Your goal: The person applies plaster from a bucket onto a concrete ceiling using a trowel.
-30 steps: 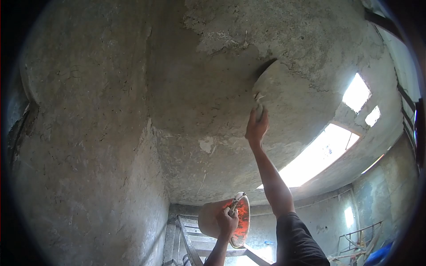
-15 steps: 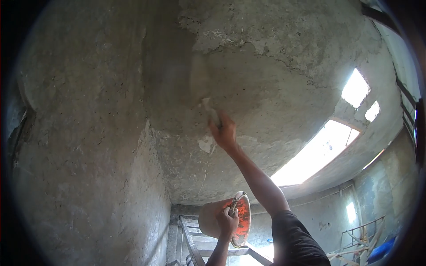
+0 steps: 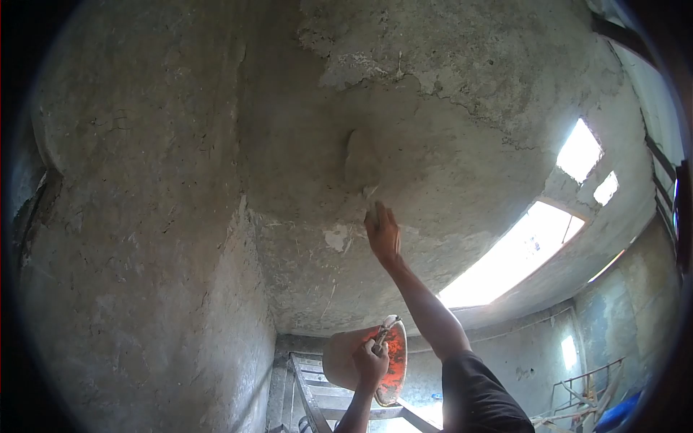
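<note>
Overhead, my right hand (image 3: 384, 234) is closed round the handle of a trowel (image 3: 362, 160). The trowel's pale, mortar-coated blade lies against or very near the damp grey plaster (image 3: 426, 151). Lower down, my left hand (image 3: 371, 362) is closed on a slim, dirty tool (image 3: 382, 333) with a whitish rounded end. Behind that hand is a bucket (image 3: 339, 361), pale outside and smeared orange inside, tipped with its mouth to the right. Whether my left hand also grips the bucket is hidden.
A rough plastered wall (image 3: 144, 252) rises on the left. A ladder-like frame (image 3: 310, 397) stands below the bucket. Bright openings (image 3: 512, 252) pierce the curved surface on the right. Metal scaffolding (image 3: 588, 390) and something blue (image 3: 624, 411) are at the lower right.
My right hand and the trowel have moved right and down across the plaster; the blade, blurred before, is now clearer. My left hand and the bucket stay nearly in place.
</note>
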`<state>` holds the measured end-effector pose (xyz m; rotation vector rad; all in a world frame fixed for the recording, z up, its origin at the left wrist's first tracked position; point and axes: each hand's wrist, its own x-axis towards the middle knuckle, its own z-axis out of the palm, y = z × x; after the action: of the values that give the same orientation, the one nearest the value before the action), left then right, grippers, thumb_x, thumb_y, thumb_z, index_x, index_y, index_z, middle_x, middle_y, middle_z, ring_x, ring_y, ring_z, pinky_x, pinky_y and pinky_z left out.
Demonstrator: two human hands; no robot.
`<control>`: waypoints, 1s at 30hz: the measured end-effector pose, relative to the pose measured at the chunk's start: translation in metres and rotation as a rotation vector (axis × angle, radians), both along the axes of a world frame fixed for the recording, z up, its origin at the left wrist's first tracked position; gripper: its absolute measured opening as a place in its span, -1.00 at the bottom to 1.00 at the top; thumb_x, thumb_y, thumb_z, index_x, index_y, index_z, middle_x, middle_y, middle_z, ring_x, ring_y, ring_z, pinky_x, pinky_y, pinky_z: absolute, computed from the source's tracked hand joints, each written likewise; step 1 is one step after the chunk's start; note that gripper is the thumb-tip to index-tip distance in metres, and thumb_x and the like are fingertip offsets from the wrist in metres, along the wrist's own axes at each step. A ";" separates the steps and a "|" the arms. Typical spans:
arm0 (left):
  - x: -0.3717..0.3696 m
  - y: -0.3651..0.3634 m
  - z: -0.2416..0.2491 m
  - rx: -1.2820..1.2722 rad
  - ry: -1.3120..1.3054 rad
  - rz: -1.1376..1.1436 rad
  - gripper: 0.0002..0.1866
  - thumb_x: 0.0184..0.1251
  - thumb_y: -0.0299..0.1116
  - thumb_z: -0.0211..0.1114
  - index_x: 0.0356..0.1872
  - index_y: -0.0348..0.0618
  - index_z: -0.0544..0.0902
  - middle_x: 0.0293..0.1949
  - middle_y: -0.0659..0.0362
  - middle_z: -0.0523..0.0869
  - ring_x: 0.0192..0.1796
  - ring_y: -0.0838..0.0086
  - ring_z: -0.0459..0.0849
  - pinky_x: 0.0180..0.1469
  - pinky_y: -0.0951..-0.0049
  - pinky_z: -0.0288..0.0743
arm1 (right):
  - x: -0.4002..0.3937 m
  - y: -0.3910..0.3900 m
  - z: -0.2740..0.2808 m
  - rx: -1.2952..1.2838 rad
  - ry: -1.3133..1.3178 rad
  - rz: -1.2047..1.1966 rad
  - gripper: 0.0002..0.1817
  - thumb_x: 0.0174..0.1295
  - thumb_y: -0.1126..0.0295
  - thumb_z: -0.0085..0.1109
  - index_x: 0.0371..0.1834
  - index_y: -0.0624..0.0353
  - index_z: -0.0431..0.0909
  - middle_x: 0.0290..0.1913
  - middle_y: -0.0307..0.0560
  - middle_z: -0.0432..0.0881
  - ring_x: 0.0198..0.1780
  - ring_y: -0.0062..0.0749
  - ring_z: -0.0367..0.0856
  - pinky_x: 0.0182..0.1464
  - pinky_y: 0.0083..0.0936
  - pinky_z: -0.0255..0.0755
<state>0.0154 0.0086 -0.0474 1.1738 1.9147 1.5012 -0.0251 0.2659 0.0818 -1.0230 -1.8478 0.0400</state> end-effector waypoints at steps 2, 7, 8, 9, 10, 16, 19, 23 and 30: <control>-0.001 0.000 0.009 -0.018 -0.044 -0.006 -0.66 0.05 -0.23 0.38 -0.69 -0.19 0.47 -0.70 0.04 0.54 -0.60 0.14 0.57 -0.47 0.18 0.39 | 0.005 -0.006 -0.007 0.039 -0.024 0.082 -0.58 0.21 0.37 0.18 0.11 0.31 0.42 -0.12 0.28 0.57 -0.11 0.14 0.60 -0.11 -0.20 0.49; -0.002 -0.001 0.008 -0.039 -0.049 0.000 -0.65 0.05 -0.23 0.38 -0.70 -0.18 0.46 -0.70 0.04 0.54 -0.60 0.13 0.57 -0.47 0.17 0.40 | 0.009 0.016 0.042 0.213 0.196 -0.124 -0.60 0.25 0.36 0.16 0.11 0.31 0.45 -0.14 0.24 0.59 -0.15 0.03 0.62 -0.16 -0.25 0.49; -0.002 0.000 0.011 -0.042 -0.045 -0.012 -0.68 0.05 -0.26 0.38 -0.69 -0.19 0.46 -0.69 0.01 0.54 -0.58 0.10 0.57 -0.48 0.14 0.39 | 0.008 0.021 0.055 0.188 0.247 -0.165 -0.61 0.25 0.35 0.16 0.11 0.31 0.46 -0.14 0.23 0.60 -0.17 -0.01 0.63 -0.18 -0.27 0.48; -0.002 -0.001 0.013 -0.047 -0.042 -0.026 -0.70 0.04 -0.29 0.39 -0.67 -0.19 0.47 -0.68 -0.02 0.53 -0.57 0.07 0.57 -0.48 0.10 0.38 | 0.005 0.023 0.062 0.185 0.247 -0.168 -0.61 0.25 0.35 0.16 0.11 0.31 0.46 -0.14 0.23 0.60 -0.17 -0.01 0.63 -0.18 -0.27 0.48; -0.002 -0.001 0.015 -0.047 -0.041 -0.030 -0.70 0.04 -0.29 0.39 -0.67 -0.19 0.47 -0.68 -0.02 0.53 -0.57 0.07 0.57 -0.48 0.10 0.38 | -0.001 0.024 0.068 0.101 0.254 -0.133 -0.61 0.25 0.35 0.16 0.10 0.30 0.47 -0.16 0.22 0.61 -0.19 -0.01 0.63 -0.19 -0.27 0.48; -0.003 -0.003 0.013 -0.058 -0.033 -0.031 -0.67 0.05 -0.24 0.38 -0.69 -0.19 0.47 -0.69 0.05 0.55 -0.60 0.13 0.57 -0.47 0.17 0.39 | -0.047 0.029 0.020 0.268 0.039 0.226 -0.53 0.14 0.35 0.26 0.11 0.29 0.46 -0.19 0.22 0.62 -0.27 -0.05 0.64 -0.23 -0.23 0.51; -0.002 -0.004 0.014 -0.088 -0.084 -0.033 -0.67 0.05 -0.23 0.38 -0.69 -0.19 0.48 -0.69 0.05 0.55 -0.59 0.15 0.57 -0.46 0.17 0.40 | -0.051 0.001 0.031 0.198 -0.135 0.445 -0.55 0.13 0.36 0.26 0.09 0.29 0.48 -0.24 0.20 0.62 -0.37 -0.11 0.61 -0.31 -0.28 0.50; -0.004 -0.002 0.016 -0.053 -0.074 -0.028 -0.69 0.06 -0.27 0.37 -0.68 -0.20 0.48 -0.69 0.02 0.55 -0.59 0.12 0.58 -0.47 0.15 0.40 | -0.042 -0.010 0.061 -0.207 0.014 0.189 -0.58 0.15 0.28 0.26 0.01 0.31 0.51 -0.44 0.13 0.59 -0.49 -0.24 0.55 -0.39 -0.32 0.41; 0.001 -0.001 0.012 -0.072 -0.101 -0.053 -0.66 0.08 -0.23 0.37 -0.69 -0.19 0.46 -0.71 0.05 0.53 -0.61 0.16 0.57 -0.49 0.17 0.37 | -0.053 0.024 0.088 0.394 0.125 0.009 -0.62 0.17 0.35 0.24 0.01 0.33 0.47 -0.37 0.19 0.55 -0.44 -0.02 0.58 -0.42 -0.22 0.44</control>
<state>0.0160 0.0077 -0.0350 1.0878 1.8415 1.4237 -0.0786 0.2898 0.1701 -0.7192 -1.6613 -0.2412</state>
